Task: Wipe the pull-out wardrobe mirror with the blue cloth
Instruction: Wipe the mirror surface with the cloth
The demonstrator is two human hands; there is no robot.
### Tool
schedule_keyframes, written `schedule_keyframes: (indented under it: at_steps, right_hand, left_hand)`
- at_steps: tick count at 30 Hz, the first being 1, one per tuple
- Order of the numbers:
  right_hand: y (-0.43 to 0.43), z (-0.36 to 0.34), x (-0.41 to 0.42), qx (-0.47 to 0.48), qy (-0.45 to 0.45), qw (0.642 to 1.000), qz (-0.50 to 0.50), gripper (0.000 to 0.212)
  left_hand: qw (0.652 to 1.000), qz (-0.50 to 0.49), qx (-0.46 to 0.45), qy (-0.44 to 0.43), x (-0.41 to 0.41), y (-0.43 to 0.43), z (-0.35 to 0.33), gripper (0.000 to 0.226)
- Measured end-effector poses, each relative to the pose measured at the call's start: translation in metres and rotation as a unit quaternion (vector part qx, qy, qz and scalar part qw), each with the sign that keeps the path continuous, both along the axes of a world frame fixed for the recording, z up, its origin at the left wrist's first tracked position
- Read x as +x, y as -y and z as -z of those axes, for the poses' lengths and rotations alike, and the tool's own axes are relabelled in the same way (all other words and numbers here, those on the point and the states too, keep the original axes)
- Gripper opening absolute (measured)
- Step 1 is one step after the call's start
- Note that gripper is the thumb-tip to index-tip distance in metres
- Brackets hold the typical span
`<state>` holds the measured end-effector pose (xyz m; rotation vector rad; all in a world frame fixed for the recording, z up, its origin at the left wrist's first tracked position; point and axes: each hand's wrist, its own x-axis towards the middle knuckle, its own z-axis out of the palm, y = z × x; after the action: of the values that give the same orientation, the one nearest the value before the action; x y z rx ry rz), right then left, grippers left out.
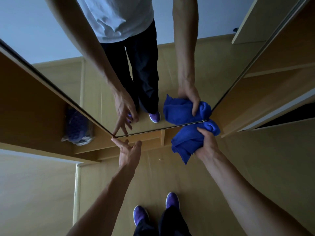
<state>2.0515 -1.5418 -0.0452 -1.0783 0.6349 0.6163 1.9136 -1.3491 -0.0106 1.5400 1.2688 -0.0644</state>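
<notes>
The pull-out wardrobe mirror fills the upper middle of the head view, its bottom edge running from lower left to right. My right hand grips a bunched blue cloth, whose top end presses against the mirror's bottom right corner. My left hand is spread with straight fingers, its index fingertip touching the mirror's bottom left corner. The glass reflects both arms, the cloth and my legs.
Open wooden wardrobe shelves sit behind the mirror's lower edge. A plastic-wrapped bundle lies on the shelf at the left. More wardrobe panels stand to the right. My purple shoes are on the wooden floor below.
</notes>
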Motion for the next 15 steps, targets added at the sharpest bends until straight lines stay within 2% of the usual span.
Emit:
schedule_keyframes:
  at_steps: [3, 9, 12, 15]
  right_hand:
    - [0.009, 0.000, 0.006, -0.057, 0.009, 0.998, 0.003, 0.046]
    - [0.021, -0.006, 0.017, -0.174, 0.043, 0.984, 0.023, 0.038]
    - [0.026, -0.007, 0.021, -0.189, 0.067, 0.979, 0.025, 0.028]
    - [0.030, -0.008, 0.022, -0.195, 0.081, 0.977, 0.016, 0.016]
  left_hand:
    - [1.000, -0.003, -0.006, -0.001, 0.000, -0.001, 0.000, 0.106]
    - [0.999, 0.020, 0.024, -0.044, -0.005, 0.002, 0.000, 0.097]
    - [0.996, 0.029, 0.035, -0.076, -0.003, 0.010, -0.004, 0.077]
    - [0.991, 0.114, 0.040, -0.054, -0.002, 0.028, -0.010, 0.062]
